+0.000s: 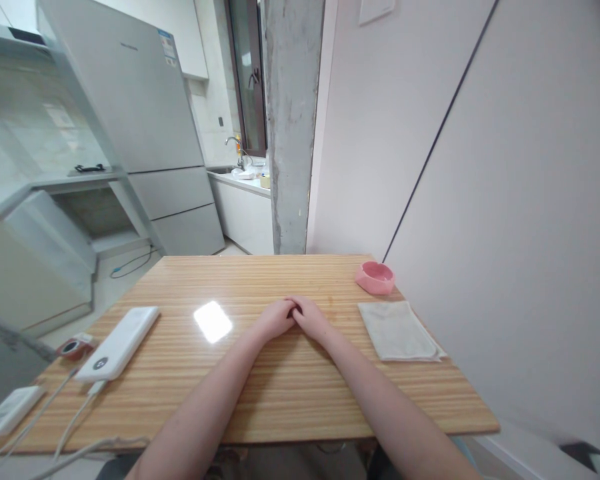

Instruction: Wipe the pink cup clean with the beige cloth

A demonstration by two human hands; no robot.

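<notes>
On the wooden table (260, 413), my left hand (279, 319) and my right hand (310, 317) rest together near the middle. Their fingers are folded in against each other, both hands closed, and no object shows between them. A folded grey-beige cloth (399, 333) lies flat a short way right of my right hand. Behind the cloth, by the right edge, stands a pink ashtray (375, 280). A bright patch of reflected light shows on the tabletop left of my left hand.
At the table's left are a white power bank (120, 343) with a cable plugged in, a small reddish-brown device (74, 347) and a white strip-like block (11, 410). A wall (480, 233) borders the right side. Beyond stand a fridge (135, 100) and a sink counter (245, 207).
</notes>
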